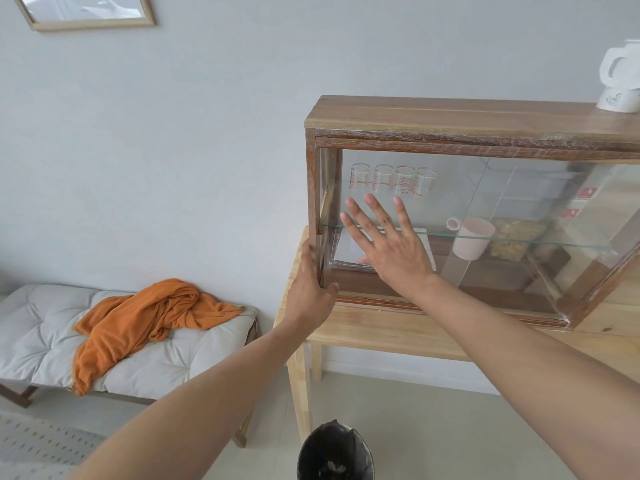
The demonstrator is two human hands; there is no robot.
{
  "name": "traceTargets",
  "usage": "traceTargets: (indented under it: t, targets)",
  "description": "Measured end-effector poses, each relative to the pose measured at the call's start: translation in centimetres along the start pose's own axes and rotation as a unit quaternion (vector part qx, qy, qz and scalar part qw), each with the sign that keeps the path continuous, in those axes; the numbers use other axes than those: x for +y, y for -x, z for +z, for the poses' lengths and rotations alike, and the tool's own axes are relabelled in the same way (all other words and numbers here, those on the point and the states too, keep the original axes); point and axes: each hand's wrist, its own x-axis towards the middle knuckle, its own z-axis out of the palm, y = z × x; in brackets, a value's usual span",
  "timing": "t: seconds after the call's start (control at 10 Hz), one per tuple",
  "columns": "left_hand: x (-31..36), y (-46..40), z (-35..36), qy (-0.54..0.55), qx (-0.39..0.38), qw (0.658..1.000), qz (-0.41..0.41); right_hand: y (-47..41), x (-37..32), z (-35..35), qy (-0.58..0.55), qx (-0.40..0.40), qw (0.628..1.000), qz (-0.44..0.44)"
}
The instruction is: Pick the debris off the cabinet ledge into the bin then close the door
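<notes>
A wooden cabinet (450, 116) with sliding glass doors stands on a pale wooden table (374, 327). My right hand (391, 251) lies flat, fingers spread, against the left glass door (446, 188). My left hand (311, 285) wraps the cabinet's lower left corner post, steadying it. The bottom ledge (374, 301) runs below my right wrist; I make out no debris on it. A black-lined bin (334, 452) stands on the floor under the table's front edge, with pale scraps inside.
Inside the cabinet are several measuring glasses (391, 178), a pink mug (472, 237), a white tray and bagged food. A white jug (621, 81) stands on top at right. A cushioned bench (45, 341) with an orange cloth (145, 317) is at left.
</notes>
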Motion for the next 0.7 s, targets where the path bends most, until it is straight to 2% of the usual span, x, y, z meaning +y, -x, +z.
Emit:
traceTargets:
  t: [0.2,0.3,0.4,0.5,0.6,0.7]
  targets:
    - [0.1,-0.1,-0.7,-0.033,-0.023,0.999,0.010,-1.0,-1.2,-0.2,-0.023,0.004,1.000,0.002]
    - [0.9,0.1,-1.2,-0.099,-0.042,0.994,0.000,-1.0,-1.3,-1.3,-0.038,-0.008,0.999,0.005]
    - [2.3,0.0,-1.9,-0.273,-0.043,0.961,-0.025,-0.6,-0.7,-2.9,-0.057,-0.019,0.998,-0.003]
    - [4.2,0.4,-3.5,-0.430,-0.075,0.899,-0.038,0.7,0.2,-4.9,-0.088,-0.051,0.995,-0.004]
    - [5.8,1.2,-4.7,-0.486,-0.077,0.870,-0.010,3.4,0.7,-6.2,-0.126,-0.113,0.985,0.026]
    - [7.6,2.0,-5.4,-0.476,-0.083,0.872,0.077,6.1,1.6,-7.8,-0.160,-0.198,0.964,0.075]
